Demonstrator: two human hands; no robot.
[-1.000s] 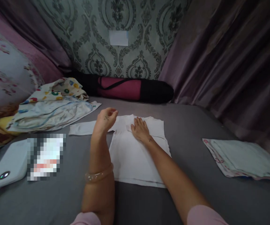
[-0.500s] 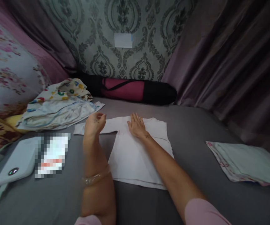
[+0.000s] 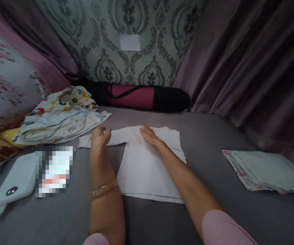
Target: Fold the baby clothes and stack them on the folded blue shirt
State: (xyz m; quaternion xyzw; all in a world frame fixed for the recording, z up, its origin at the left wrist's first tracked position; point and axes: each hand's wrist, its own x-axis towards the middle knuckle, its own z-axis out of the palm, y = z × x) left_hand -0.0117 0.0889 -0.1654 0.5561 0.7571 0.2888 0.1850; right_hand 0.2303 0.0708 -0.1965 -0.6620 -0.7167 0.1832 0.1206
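A white long-sleeved shirt (image 3: 149, 170) lies spread on the grey bed sheet, its one visible sleeve (image 3: 120, 136) stretched out to the left. The other sleeve seems folded across the upper body. Over the outstretched sleeve, near its cuff, is my left hand (image 3: 100, 136), fingers loosely curled and thumb apart; whether the fingertips touch the cloth is hidden. My right hand (image 3: 150, 136) rests on the shirt's upper chest with its fingers stretched out, tilted a little onto its edge.
Crumpled patterned clothes (image 3: 62, 117) lie at the left, near a white power bank (image 3: 16, 178) with cables and a blurred-out flat item (image 3: 56, 172). Folded pale clothes (image 3: 269, 170) lie at the right. Along the wall runs a black and magenta long bag (image 3: 134, 97).
My left hand has moved left along the sleeve, from near the shoulder towards the cuff. My right hand has stayed on the chest and tilted from flat towards its edge.
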